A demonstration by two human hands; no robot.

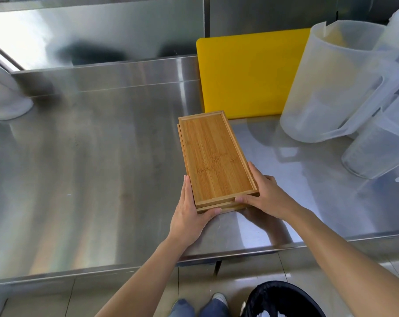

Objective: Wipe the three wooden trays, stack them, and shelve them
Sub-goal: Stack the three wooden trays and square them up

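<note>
Tray stack [214, 156] on steel counter [91, 168], near end clasped by left hand [190, 210] and right hand [266, 195]. Layers misaligned, seemingly three; upper tray may slide when lifted

Both bare forearms reach forward and inward from the bottom of the view, converging toward the middle. The left hand [190, 211] lies palm inward, its fingers stretched straight ahead along one side and its thumb curled across the near corner. The right hand [266, 194] mirrors it from the other side: fingers extended forward, thumb pointing inward along the near edge. Each grip is a flat, pressing clasp rather than a fist. The wrists stay low and roughly level, the right forearm entering at the steeper diagonal.
</note>
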